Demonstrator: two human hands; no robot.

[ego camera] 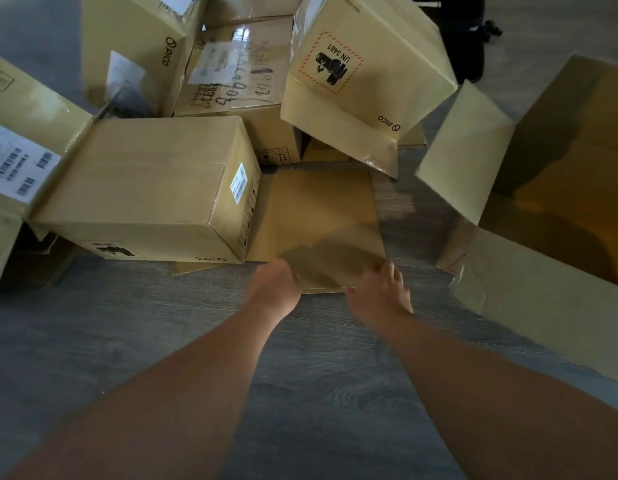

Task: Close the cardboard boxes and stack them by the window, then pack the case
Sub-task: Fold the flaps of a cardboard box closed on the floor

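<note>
Both hands [274, 284] [380, 292] gripping cardboard flap [318, 216], boxes [144, 181] around

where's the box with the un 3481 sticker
In the head view the box with the UN 3481 sticker sits upper centre-right, tilted on the pile, right of the handwritten box and left of the open box.

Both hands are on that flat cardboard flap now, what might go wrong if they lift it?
The tilted tan cardboard box with the UN 3481 label leans over the far end of the flat brown cardboard flap; lifting may tip it.
The left hand and right hand grip only the near edge, so the flap may bend or slip.
The closed tan box alongside may snag it.
</note>
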